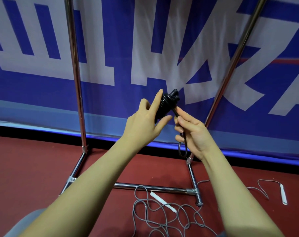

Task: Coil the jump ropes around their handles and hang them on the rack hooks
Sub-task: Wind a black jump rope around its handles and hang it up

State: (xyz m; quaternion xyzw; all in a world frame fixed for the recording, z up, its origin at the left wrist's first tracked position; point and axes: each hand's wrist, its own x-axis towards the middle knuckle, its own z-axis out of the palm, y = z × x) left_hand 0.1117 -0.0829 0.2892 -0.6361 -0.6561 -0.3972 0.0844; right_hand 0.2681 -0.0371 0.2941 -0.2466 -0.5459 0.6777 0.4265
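Two bare arms reach out over the red floor [34, 168] in front of a shiny metal rack [76, 82]. The left hand [145, 120] holds a black jump rope [167, 101] that is wound into a thick bundle around its handles. The bundle lies against the palm, the thumb curls in at its lower end, and the pointing finger sticks straight up beside it. The right hand [193, 132] pinches the loose end of the same black rope just beside the bundle, with the fingers curled around it. A small loop of that rope hangs down below the right hand, in the air above the floor. The bundle is up in the air between the two rack poles, in front of a big blue and white banner [162, 40] that hangs behind the rack. The rack's low bar runs across the floor under the arms. On the floor, near the bottom edge of the view, lies a gray jump rope [145, 211] in a loose, messy tangle. One white handle [163, 201] of it lies just in front of the low bar, among the gray loops. The other white handle [283, 194] lies well apart, toward the right edge of the floor, with the gray cord curving to it.
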